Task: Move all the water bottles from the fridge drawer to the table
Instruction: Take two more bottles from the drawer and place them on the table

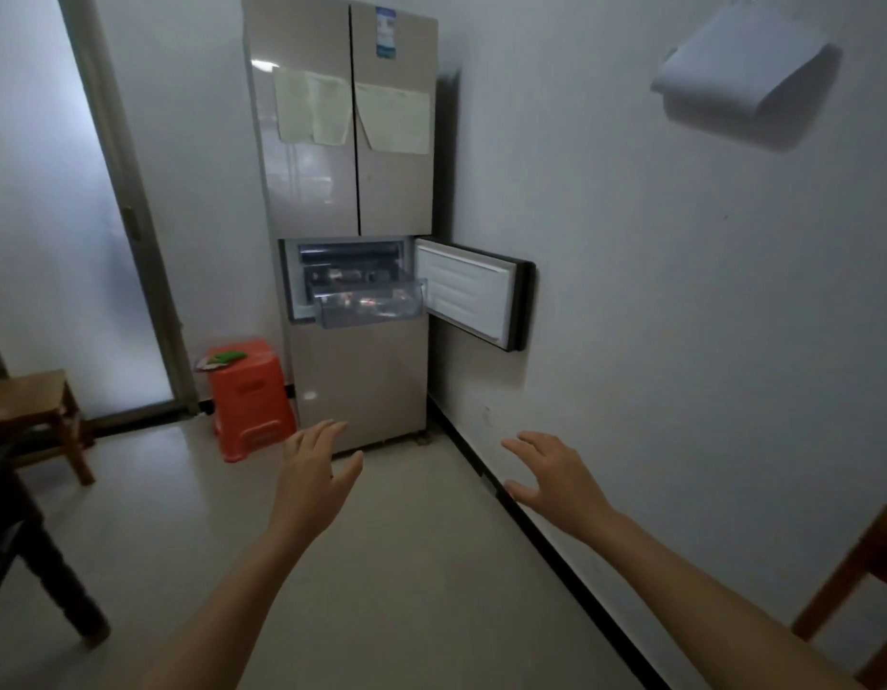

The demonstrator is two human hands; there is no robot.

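A tall beige fridge (351, 161) stands against the far wall. Its middle compartment door (468, 293) is swung open to the right. A clear plastic drawer (369, 303) is pulled partway out, and blurred bottle shapes with reddish labels lie inside it. My left hand (314, 473) and my right hand (556, 473) are both stretched out in front of me over the floor, fingers spread, holding nothing. Both hands are well short of the fridge. A dark table leg and edge (13, 520) show at the far left.
An orange plastic stool (249, 398) with a green item on top stands left of the fridge. A wooden stool (30, 408) is at the left, and part of a wooden chair (859, 585) at the lower right. A glass door fills the left background.
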